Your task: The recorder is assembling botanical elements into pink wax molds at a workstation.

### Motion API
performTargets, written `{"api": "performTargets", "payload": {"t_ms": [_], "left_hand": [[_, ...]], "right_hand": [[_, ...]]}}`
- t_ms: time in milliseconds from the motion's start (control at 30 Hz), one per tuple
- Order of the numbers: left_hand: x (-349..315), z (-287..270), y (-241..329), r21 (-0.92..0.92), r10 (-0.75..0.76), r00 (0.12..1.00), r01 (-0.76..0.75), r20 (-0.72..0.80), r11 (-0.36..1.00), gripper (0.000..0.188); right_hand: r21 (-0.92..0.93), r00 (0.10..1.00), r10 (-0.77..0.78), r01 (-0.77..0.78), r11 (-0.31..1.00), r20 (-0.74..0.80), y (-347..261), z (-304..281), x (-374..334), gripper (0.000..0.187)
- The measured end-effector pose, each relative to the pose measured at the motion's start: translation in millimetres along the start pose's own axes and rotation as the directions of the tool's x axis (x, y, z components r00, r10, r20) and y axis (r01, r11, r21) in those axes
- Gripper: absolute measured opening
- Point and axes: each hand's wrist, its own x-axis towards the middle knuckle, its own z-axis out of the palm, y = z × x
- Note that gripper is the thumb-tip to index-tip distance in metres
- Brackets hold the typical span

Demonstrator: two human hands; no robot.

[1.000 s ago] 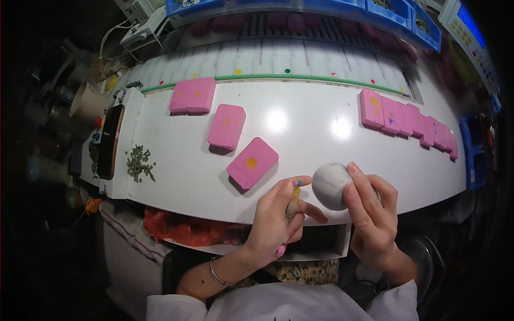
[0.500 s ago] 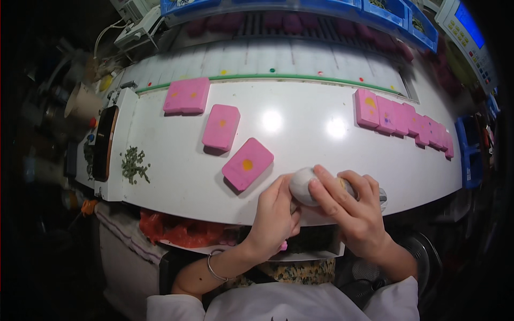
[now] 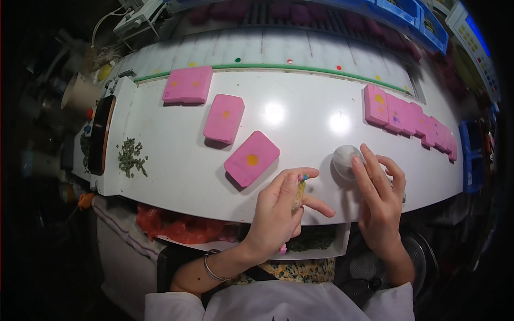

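Between the thumb and fingers of my left hand is a slim yellowish piece with a blue and pink tip; its exact kind I cannot make out. Its index finger points right, and another finger is stretched out below it. My right hand has its fingers on a smooth whitish-grey rounded object, like a bulb, over the table's right half. The back of that object lies partly behind the fingers. Left of my hands lies a pink block with a yellow spot, tilted, and another pink block lies beyond it.
Two pink blocks sit together at the far left. A row of several pink blocks stands at the right. Small green pieces lie near a dark flat device. A drawer with green material juts out below the edge.
My hands have come apart. The right hand has moved right and away with the rounded object, while the left stays near its place, its yellowish piece now showing.
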Motion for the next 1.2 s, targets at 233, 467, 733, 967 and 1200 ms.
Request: {"api": "performTargets", "payload": {"t_ms": [233, 467, 733, 967, 1200], "left_hand": [[1.9, 1.4, 1.2, -0.148, 0.133, 0.988, -0.142, -0.074, 0.979, 0.037], [1.9, -6.1, -11.5, -0.002, 0.485, 0.862, -0.491, -0.147, 0.871, 0.022], [-3.6, -3.7, -11.5, 0.146, 0.525, 0.848, -0.51, -0.081, 0.847, 0.028], [-11.3, -2.6, -7.2, 0.251, 0.522, 0.853, -0.504, -0.007, 0.827, 0.032], [-1.8, -35.1, 7.6, 0.985, 0.796, 0.604, -0.158, 0.042, 0.068, 0.064]], "right_hand": [[0.389, 0.961, -0.03, 0.14, 0.911, -0.276, -31.8, -6.0, 10.7, 0.047], [0.721, 0.989, 0.14, -0.067, 0.69, -0.041, -49.7, 7.6, -4.7, 0.035], [0.905, 0.924, 0.319, -0.306, 0.295, 0.209, -50.8, 13.5, -0.5, 0.026], [0.905, 0.865, 0.367, -0.409, 0.119, 0.343, -49.9, 13.0, 9.7, 0.016], [0.572, 0.885, 0.458, -0.419, 0.705, 0.085, -45.5, 8.6, 8.3, 0.019]]}}
